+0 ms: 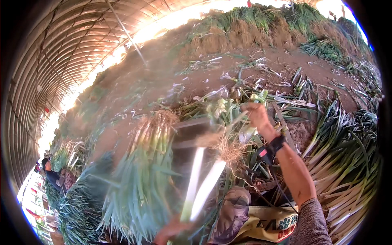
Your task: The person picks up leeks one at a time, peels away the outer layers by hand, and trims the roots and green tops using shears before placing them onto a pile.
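My left hand (175, 228), blurred at the lower edge, is closed round large green onions (209, 188) with thick white stalks. Their shaggy brown roots (230, 151) point up and away from me. Farther off on the right, my right hand (257, 116) has its fingers curled together beside pale green leaf pieces (259, 97). Whether it grips any of them is hard to make out. A dark band (271, 150) circles my right wrist. Left of the held stalks lies a bundle of green onions (149, 159), roots away from me and leaves toward me.
More green onions (351, 175) are piled at the right. Rooted heaps (253, 32) line the far side, across soil (196, 81) strewn with peelings. Another person (55, 175) is at the far left, beside leafy stacks (83, 204). A printed sack (263, 222) covers my lap.
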`<act>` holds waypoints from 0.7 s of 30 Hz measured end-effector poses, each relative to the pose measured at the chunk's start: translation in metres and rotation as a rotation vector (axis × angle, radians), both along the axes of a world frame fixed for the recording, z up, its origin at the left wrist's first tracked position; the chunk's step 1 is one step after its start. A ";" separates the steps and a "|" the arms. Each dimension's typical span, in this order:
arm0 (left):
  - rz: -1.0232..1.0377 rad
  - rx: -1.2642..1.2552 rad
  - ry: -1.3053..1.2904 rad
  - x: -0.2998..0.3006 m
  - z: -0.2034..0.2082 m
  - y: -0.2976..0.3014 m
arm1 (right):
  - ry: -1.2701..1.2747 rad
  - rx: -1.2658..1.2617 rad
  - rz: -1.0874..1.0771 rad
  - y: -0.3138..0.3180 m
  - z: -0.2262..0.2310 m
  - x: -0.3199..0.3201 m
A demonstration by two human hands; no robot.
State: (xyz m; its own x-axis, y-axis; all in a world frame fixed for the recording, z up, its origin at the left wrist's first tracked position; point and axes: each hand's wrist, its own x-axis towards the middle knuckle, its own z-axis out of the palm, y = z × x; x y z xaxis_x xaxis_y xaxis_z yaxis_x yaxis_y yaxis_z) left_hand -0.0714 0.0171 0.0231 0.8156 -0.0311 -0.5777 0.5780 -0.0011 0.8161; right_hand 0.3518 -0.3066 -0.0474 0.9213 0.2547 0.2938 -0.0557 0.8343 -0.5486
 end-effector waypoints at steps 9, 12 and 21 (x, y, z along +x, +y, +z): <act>-0.050 0.253 -0.157 0.027 -0.019 0.018 | -0.881 -1.738 -0.433 -0.051 0.051 -0.088; -0.006 0.261 -0.096 0.049 -0.017 0.011 | -1.354 -2.018 -0.274 -0.053 0.049 -0.123; -0.293 0.152 -0.379 0.090 0.008 -0.017 | -1.986 -2.019 -0.873 0.039 0.115 -0.197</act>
